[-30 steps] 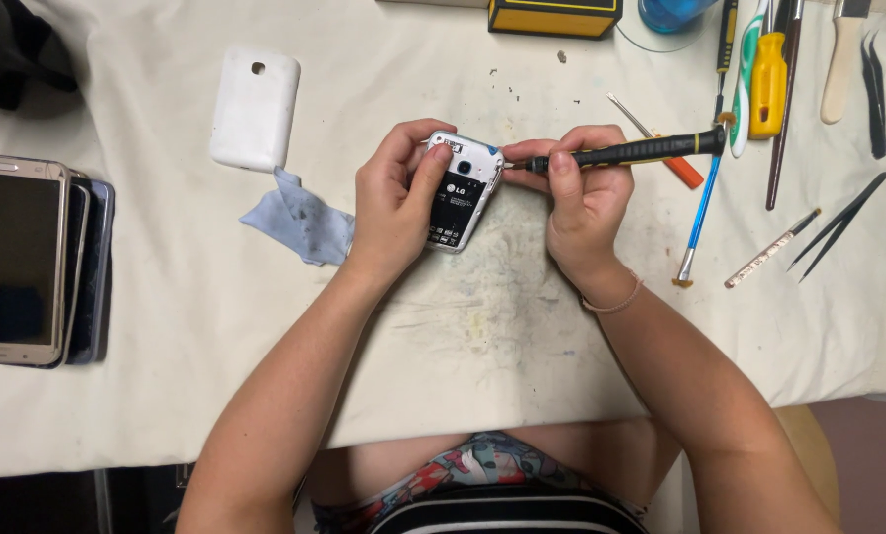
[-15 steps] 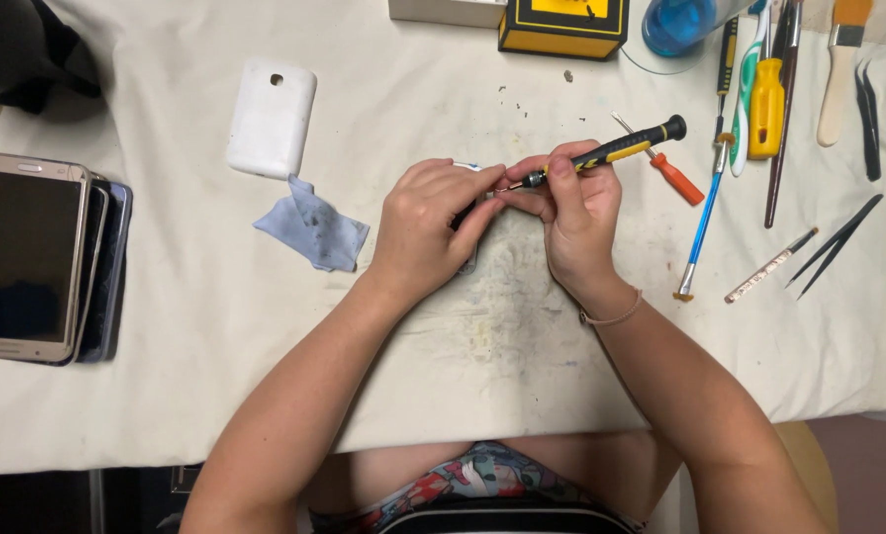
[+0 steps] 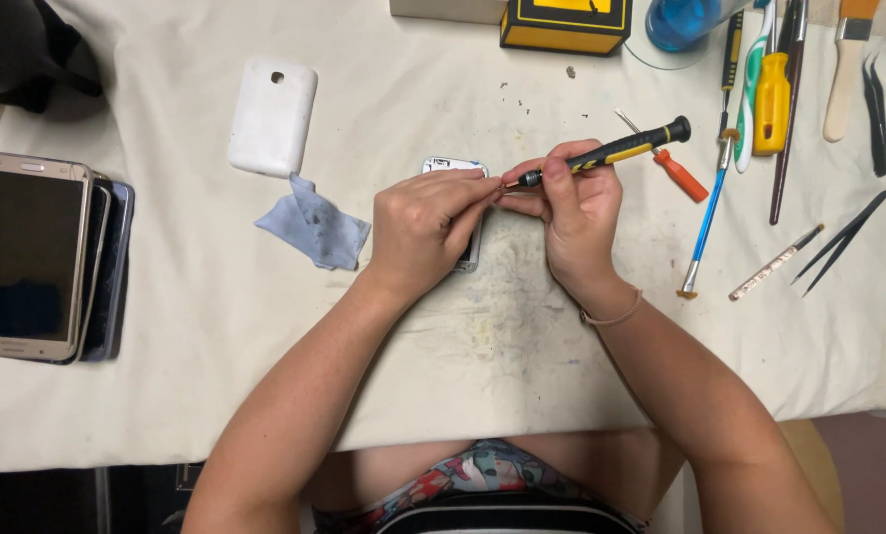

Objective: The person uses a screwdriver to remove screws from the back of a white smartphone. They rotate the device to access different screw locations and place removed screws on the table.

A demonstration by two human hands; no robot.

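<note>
A small opened phone (image 3: 455, 166) lies on the white cloth-covered table (image 3: 502, 336), mostly hidden under my left hand (image 3: 425, 225), whose fingertips pinch at the tip of a screwdriver. My right hand (image 3: 576, 213) holds that black and yellow screwdriver (image 3: 616, 150), tilted with its handle up to the right and its tip pointing left over the phone's edge. The phone's white back cover (image 3: 272, 116) lies apart at the upper left, with a crumpled blue cloth (image 3: 314, 225) just below it.
A stack of phones (image 3: 32, 257) lies at the left edge. Tools line the right side: an orange screwdriver (image 3: 680, 175), a blue-handled tool (image 3: 708, 222), a yellow screwdriver (image 3: 771, 89), a brush (image 3: 843, 69), tweezers (image 3: 843, 242). A yellow box (image 3: 564, 25) and blue bottle (image 3: 682, 20) stand at the back.
The phone, earlier held up in my left hand with its open back showing, is now down on the table under that hand. The screwdriver has tilted, handle upward, and my left fingers meet its tip.
</note>
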